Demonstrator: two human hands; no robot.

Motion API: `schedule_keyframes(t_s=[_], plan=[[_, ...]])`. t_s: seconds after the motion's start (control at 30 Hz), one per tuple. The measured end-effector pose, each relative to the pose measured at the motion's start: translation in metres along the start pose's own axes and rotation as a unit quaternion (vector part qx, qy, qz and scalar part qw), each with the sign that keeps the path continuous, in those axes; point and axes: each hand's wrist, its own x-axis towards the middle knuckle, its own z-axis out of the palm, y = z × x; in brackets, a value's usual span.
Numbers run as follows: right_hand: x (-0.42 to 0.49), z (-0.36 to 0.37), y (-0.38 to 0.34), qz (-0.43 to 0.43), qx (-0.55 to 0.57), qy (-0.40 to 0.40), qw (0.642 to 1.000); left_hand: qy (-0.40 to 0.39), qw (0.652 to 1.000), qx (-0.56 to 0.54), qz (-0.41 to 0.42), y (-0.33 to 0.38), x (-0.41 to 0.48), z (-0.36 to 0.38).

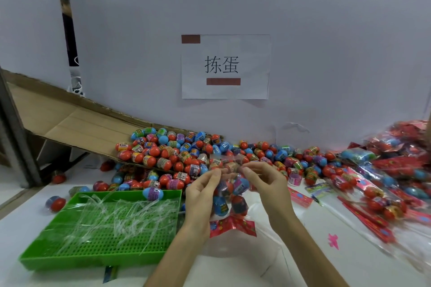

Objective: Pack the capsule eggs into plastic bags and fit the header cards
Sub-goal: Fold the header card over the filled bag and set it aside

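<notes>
One big white wall stands at the far side, right in front of you. Under your arms is the white table. A brown cardboard sheet slopes down from the far left, and its low end is full of capsule eggs. The pile of eggs spills off it and runs along the foot of the wall to the right; most eggs are red, blue or purple. Near you on the left lies a green tray with holes in its floor, and thin clear strips lie tangled in it. One blue and purple egg sits at the tray's far rim. On the right is a heap of packed bags with red cards. A paper sign with two black characters hangs on the wall. Your left hand and your right hand are up in the middle, close together. Both have their fingers bent, and each pinches the top of a clear plastic bag between thumb and fingertips. The bag hangs down between your hands, above the table, with a few eggs inside it. The top of the bag is blurry. A red header card is at the bag's low end. A small pink mark is on the table to the right.
</notes>
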Motion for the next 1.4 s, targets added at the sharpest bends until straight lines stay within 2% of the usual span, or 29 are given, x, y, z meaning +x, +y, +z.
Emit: schedule_keyframes(t_s=[0.17,0.3,0.43,0.6,0.73,0.93,1.1,1.2,1.3,1.4], plan=[[0.003,-0.009,0.000,0.066,0.080,0.010,0.995,0.008,1.000,-0.015,0.002,0.001,-0.002,0.002],[0.004,-0.010,0.002,0.083,0.110,0.001,0.990,0.003,1.000,0.000,0.016,0.001,-0.003,0.002],[0.006,-0.009,0.004,0.085,0.093,0.022,0.992,0.012,0.999,0.031,0.014,-0.002,-0.001,0.001],[0.004,-0.006,0.006,0.065,0.049,0.046,0.996,0.027,1.000,0.016,-0.001,-0.003,0.002,0.000],[0.002,-0.002,0.005,0.085,0.084,0.054,0.991,0.073,0.997,-0.001,0.006,-0.004,0.004,-0.001],[0.005,-0.008,0.006,0.109,0.122,0.056,0.985,0.033,0.999,0.027,0.020,-0.006,0.004,0.001],[0.006,-0.008,0.013,0.015,-0.003,0.058,0.998,0.027,0.998,-0.019,-0.049,-0.009,0.003,-0.002],[0.004,-0.005,0.013,-0.060,-0.088,0.067,0.992,0.041,0.998,-0.022,-0.037,-0.009,0.002,-0.002],[-0.004,-0.003,0.009,-0.204,-0.229,0.091,0.947,0.057,0.998,0.029,0.005,-0.011,0.001,-0.001],[-0.010,0.003,0.009,-0.317,-0.273,0.058,0.907,0.039,0.994,0.091,0.052,-0.012,-0.001,0.001]])
